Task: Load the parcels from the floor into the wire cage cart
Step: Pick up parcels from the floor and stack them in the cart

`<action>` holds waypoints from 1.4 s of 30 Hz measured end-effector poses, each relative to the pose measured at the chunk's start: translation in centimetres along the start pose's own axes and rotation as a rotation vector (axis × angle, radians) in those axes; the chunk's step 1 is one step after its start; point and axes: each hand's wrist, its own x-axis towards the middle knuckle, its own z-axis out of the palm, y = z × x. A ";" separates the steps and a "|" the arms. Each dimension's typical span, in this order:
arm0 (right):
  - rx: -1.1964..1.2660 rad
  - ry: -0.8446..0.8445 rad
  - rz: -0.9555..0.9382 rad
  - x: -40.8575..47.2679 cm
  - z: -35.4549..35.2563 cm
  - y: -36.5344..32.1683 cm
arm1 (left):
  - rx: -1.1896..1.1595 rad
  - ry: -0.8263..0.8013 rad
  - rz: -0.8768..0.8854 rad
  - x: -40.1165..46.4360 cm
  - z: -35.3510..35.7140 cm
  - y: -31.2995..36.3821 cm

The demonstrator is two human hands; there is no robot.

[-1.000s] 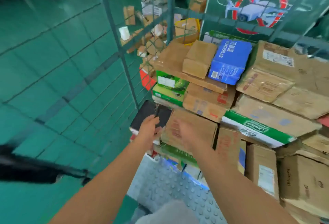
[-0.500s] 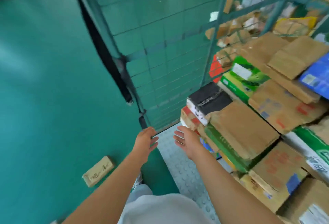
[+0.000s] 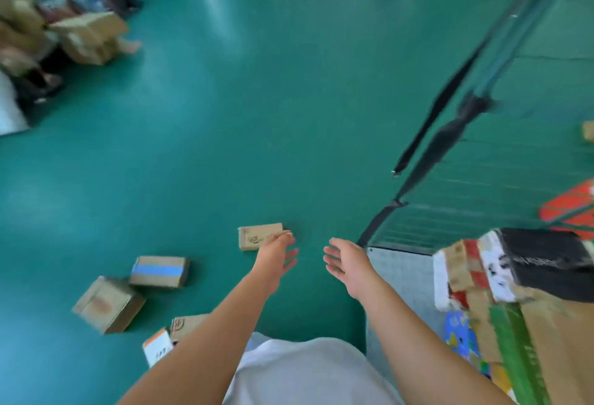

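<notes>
Our left hand (image 3: 277, 258) and right hand (image 3: 348, 264) are spread, each grip empty. The green wire cage cart (image 3: 501, 199) already holds stacked parcels; beside it, left, four brown cardboard parcels (image 3: 258, 236) remain on the floor.

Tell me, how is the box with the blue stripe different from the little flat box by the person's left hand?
The box with the blue stripe has a wide blue band across its top; the little flat box has a plain tan top with dark markings too blurred to read. The striped box lies apart from both hands, while the left hand overlaps the flat box's corner in this view. Both are brown cardboard parcels lying on the green floor, not yet in the cart.
</notes>
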 end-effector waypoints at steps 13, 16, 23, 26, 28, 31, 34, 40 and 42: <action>-0.366 -0.179 0.015 0.5 30.0 3.5 | -0.292 0.217 0.048 3.2 -27.4 8.1; -0.455 -0.235 0.048 0.1 36.7 5.3 | -0.401 0.311 0.049 3.4 -34.1 8.8; -0.730 -0.413 0.081 -0.4 48.9 8.6 | -0.681 0.509 -0.004 3.3 -44.7 6.5; -0.835 -0.462 0.105 0.5 52.6 9.6 | -0.793 0.598 -0.052 3.6 -47.3 5.3; -0.901 -0.495 0.134 1.5 55.2 10.3 | -0.872 0.665 -0.079 4.1 -49.1 4.7; -0.997 -0.542 0.187 3.1 59.8 11.2 | -0.961 0.756 -0.117 5.3 -51.7 4.5; -1.087 -0.595 0.247 5.5 65.1 11.9 | -1.027 0.844 -0.154 7.1 -54.2 5.5; -1.182 -0.673 0.322 9.6 74.8 12.2 | -1.071 0.914 -0.231 10.7 -58.7 9.0; -1.239 -0.681 0.335 11.2 77.0 12.6 | -1.095 0.929 -0.259 12.2 -60.4 9.3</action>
